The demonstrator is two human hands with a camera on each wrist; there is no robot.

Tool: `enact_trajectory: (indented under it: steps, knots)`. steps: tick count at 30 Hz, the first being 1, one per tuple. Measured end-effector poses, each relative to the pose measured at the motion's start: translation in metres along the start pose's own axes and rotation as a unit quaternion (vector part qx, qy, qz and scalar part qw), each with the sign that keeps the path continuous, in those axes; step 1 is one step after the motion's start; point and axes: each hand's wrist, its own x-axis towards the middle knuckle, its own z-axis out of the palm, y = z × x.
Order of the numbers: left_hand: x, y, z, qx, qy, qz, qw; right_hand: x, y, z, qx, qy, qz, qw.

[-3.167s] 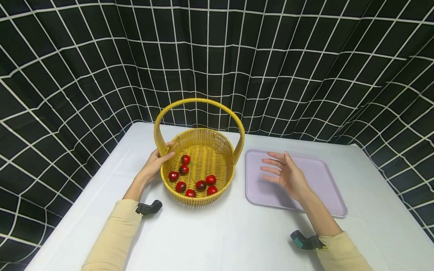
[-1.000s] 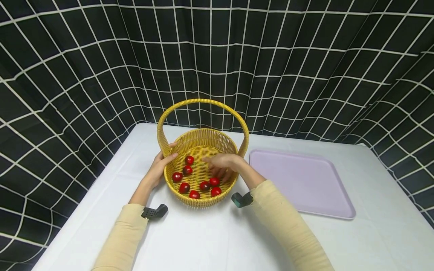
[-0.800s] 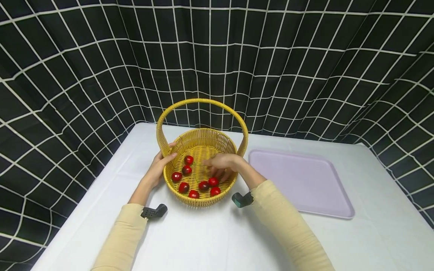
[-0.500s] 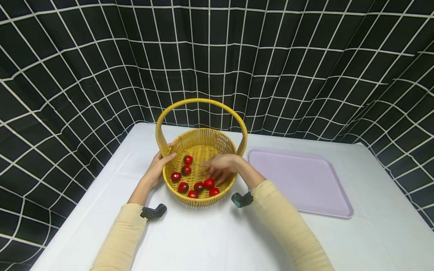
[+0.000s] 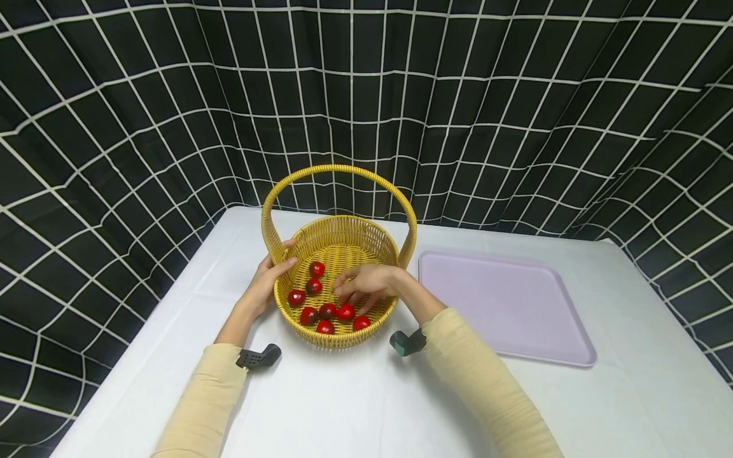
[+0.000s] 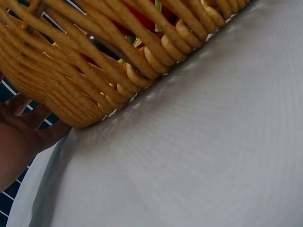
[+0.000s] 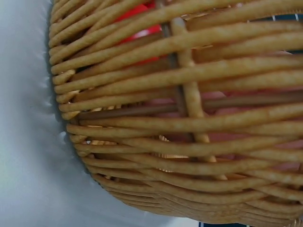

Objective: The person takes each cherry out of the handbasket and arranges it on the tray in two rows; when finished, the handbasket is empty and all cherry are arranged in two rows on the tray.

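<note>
A round yellow wicker basket with a tall arched handle stands on the white table. Several shiny red and dark-red cherries lie in its left and front part. My left hand grips the basket at the left foot of the handle, thumb over the rim. Inside the basket is my right hand, low and palm down, its thumb and index finger close together just behind two cherries. Whether they pinch anything is hidden. In the right wrist view the basket's weave covers most of that hand.
Right of the basket a flat lilac tray with a low rim lies on the white tablecloth. A black curtain with white grid lines hangs behind and at both sides. The basket handle arches above the right hand.
My right hand has come from above the tray into the basket. Lately its thumb and fingers have drawn closer together, and two cherries beside them have shifted left. The left hand keeps its grip.
</note>
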Motion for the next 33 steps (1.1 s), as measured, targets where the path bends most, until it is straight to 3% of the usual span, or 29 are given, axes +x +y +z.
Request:
enact_trajectory:
  steps: [7,15,25,33]
  knots:
    - [-0.0005,0.0001,-0.0002,0.002,0.004,-0.002,1.0000,-0.0004,0.0017,0.0041,0.001,0.017,-0.001,0.9999]
    - [-0.0005,0.0002,-0.0001,0.001,0.003,0.001,1.0000,-0.0058,-0.0020,0.0075,-0.082,0.049,0.014,0.9954]
    - [0.0001,-0.0009,-0.0001,0.005,-0.002,0.003,1.0000,-0.0058,-0.0006,0.0074,-0.149,0.006,0.005,0.9888]
    - [-0.0002,-0.0001,-0.0006,0.001,-0.001,0.003,1.0000,-0.0053,-0.0017,0.0101,-0.252,-0.009,-0.053,0.9663]
